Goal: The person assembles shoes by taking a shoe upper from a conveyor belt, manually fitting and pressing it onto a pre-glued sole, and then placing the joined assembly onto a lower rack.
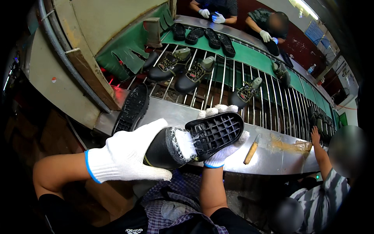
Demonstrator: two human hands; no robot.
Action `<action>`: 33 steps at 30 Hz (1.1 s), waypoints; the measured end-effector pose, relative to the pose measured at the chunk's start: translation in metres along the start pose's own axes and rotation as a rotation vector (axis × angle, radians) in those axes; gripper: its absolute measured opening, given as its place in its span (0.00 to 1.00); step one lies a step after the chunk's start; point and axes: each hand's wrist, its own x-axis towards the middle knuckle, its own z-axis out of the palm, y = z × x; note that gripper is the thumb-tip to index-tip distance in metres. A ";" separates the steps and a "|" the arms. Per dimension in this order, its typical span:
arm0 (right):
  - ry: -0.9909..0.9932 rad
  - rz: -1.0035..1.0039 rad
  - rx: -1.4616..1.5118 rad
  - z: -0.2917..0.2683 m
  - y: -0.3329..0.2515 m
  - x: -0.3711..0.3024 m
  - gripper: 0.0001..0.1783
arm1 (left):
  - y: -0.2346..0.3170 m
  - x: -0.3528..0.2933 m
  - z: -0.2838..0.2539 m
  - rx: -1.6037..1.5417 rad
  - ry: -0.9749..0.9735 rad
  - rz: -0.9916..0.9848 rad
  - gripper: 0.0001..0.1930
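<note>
My left hand (130, 151), in a white knit glove with a blue cuff, is closed around a black shoe (159, 150) turned bottom up. A whitish, roughened patch shows on the shoe's underside. My right hand (230, 150), gloved alike, grips a black rubber sole (219, 130) from beneath, its fingertips over the far edge. A grid of ribs faces up on the sole. Sole and shoe meet at the whitish patch, where thin strands stretch between them; the sole's nearer end is partly hidden there. Both are held above the metal ledge (269, 163).
Another black sole (132, 106) leans at the left. A wooden-handled knife (252, 150) lies on the ledge near brown tape (290, 146). Shoes (194, 76) sit on a conveyor of metal rods (221, 82); several soles (212, 38) rest on a green belt (249, 57). Co-workers stand across and at right.
</note>
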 end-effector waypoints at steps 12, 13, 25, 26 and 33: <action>-0.056 -0.024 -0.118 0.012 0.004 0.006 0.44 | -0.018 -0.015 0.009 -0.069 0.133 0.063 0.60; -0.017 -0.002 -0.226 0.020 -0.002 0.005 0.44 | -0.017 -0.011 0.006 -0.118 0.073 -0.044 0.61; -0.626 0.346 -1.321 0.067 -0.040 0.028 0.68 | 0.035 0.050 -0.038 0.327 -0.417 -0.139 0.54; -0.641 0.274 -1.196 0.050 -0.030 0.026 0.61 | 0.036 0.046 -0.035 0.268 -0.356 -0.134 0.55; -0.024 -0.111 0.077 0.016 0.008 -0.002 0.37 | 0.039 0.050 -0.023 0.160 -0.278 -0.128 0.57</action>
